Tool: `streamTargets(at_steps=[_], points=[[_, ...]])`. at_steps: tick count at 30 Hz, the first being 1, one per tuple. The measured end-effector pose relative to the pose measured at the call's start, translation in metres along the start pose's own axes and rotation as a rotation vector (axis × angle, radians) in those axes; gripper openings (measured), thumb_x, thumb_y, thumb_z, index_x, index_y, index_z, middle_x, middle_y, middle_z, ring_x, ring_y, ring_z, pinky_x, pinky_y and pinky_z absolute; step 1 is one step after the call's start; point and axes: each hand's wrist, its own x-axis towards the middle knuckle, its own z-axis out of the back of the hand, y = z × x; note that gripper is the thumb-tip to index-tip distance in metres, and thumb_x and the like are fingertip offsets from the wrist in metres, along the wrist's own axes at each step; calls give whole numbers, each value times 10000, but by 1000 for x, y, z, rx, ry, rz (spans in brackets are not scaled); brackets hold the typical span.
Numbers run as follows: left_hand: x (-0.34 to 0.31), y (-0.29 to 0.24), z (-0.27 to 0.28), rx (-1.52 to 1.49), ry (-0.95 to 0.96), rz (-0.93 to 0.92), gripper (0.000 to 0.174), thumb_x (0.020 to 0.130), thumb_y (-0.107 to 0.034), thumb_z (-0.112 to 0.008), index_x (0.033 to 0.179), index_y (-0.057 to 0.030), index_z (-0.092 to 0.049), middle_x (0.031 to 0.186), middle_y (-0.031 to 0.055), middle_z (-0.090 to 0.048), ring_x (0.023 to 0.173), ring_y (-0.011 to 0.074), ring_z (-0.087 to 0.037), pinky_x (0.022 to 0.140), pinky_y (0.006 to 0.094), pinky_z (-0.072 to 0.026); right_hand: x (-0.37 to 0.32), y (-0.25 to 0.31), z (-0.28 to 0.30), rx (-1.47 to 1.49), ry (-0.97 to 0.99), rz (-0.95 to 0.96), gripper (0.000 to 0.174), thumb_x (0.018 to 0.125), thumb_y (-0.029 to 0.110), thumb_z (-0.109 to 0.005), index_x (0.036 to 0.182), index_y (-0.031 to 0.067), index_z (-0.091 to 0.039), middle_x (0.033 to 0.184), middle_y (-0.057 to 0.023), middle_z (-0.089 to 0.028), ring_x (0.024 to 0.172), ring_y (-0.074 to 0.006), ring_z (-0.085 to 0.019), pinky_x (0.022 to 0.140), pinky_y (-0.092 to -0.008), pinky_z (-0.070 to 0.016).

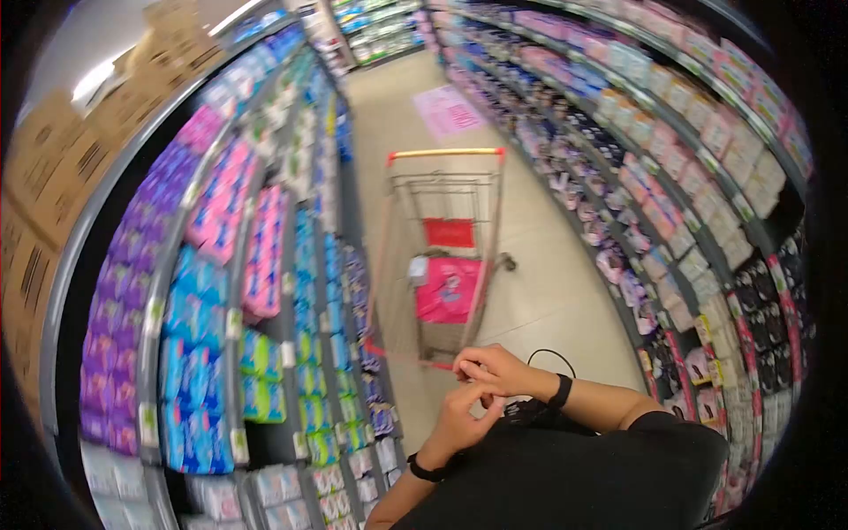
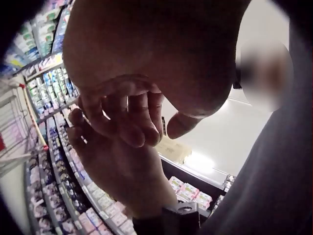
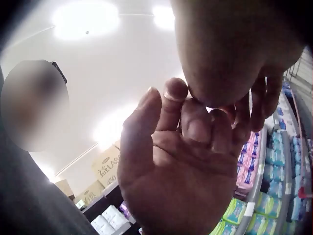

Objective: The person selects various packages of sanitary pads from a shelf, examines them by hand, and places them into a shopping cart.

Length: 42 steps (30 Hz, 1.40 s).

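Both hands are raised in front of the body, fingers overlapping and touching, with no item seen in them. In the head view, the left hand (image 1: 461, 422) is lower and the right hand (image 1: 502, 369) lies just above it, its fingers bent loosely over the left fingers. The left wrist view has the left hand (image 2: 146, 63) large at the top, the right hand (image 2: 132, 169) below. In the right wrist view, the left palm (image 3: 181, 176) faces the camera with loosely bent fingers, beneath the right hand (image 3: 234, 58). Each wrist wears a black band.
A wire shopping cart (image 1: 446, 181) with a red frame and pink panel (image 1: 449, 290) stands ahead in the aisle. Stocked shelves line both sides, with blue packs (image 1: 194, 380) at left. Cardboard boxes (image 1: 57, 168) sit atop the left shelf. A pink floor sign (image 1: 449, 113) lies beyond the cart.
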Motion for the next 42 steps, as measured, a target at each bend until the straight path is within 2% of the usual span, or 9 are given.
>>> streamTargets(at_steps=[14,16,19,23,26,31,35,39,42], points=[[230,112,-41,-225,361,-124,132,913,-147,-788,897,-18,-763,788,81,-737,719,213,-712,686,327,-552,34,-76,161,-110,-323,-145,259,1054,197,-597,1214,13,-685,1060,-160,-730,930,-300,-724,835,-403,-564],[262,171,-28,-331,387,132,69,920,-61,-705,922,-4,-743,843,110,-766,809,190,-749,718,324,-574,51,-80,187,-81,-185,-211,303,1045,197,-611,1294,32,-661,1130,-160,-721,956,-303,-722,867,-402,-574],[324,288,-23,-532,-44,388,193,1008,-86,-605,867,1,-705,798,36,-688,694,114,-614,657,282,-493,84,-113,229,-133,-14,-223,407,1032,219,-645,1400,45,-616,1311,-167,-687,1111,-323,-707,973,-409,-571],[365,534,-13,-469,-296,678,155,1076,-165,-572,1001,-63,-660,910,30,-664,830,119,-601,754,302,-500,157,-127,285,-236,69,-403,427,1034,279,-654,1389,43,-627,1361,-187,-674,1229,-364,-661,1060,-432,-523],[319,715,-2,136,-380,959,375,975,-267,-679,1242,-4,-657,1104,244,-711,1063,424,-679,975,500,-524,207,-147,326,213,205,-728,405,1028,194,-682,1402,49,-625,1343,-165,-687,1187,-342,-679,1031,-406,-540],[304,748,30,590,-98,1108,640,835,-272,-777,1391,-30,-571,1477,360,-486,1305,519,-539,1081,532,-490,275,-205,383,-219,241,-713,418,995,153,-707,1393,50,-632,1301,-151,-715,1189,-295,-686,1012,-401,-537],[347,741,26,666,-70,1273,825,802,-262,-823,1494,-35,-436,1527,371,-418,1233,499,-613,1027,519,-542,294,-250,395,372,-118,-979,336,1049,112,-615,1365,0,-640,1311,-109,-716,1158,-199,-672,1012,-365,-520],[379,743,29,704,-128,1500,915,831,-309,-853,1527,-14,-337,1555,312,-410,1185,464,-657,943,516,-598,314,-262,392,327,93,-1009,340,1060,95,-583,1387,17,-629,1335,-107,-697,1191,-212,-668,1040,-373,-512],[398,719,23,561,-100,1524,758,773,-431,-879,1298,44,-609,1332,300,-628,1121,445,-695,934,507,-594,326,-264,397,316,135,-1025,332,1054,81,-597,1380,30,-635,1308,-101,-708,1195,-208,-673,1036,-363,-515]])
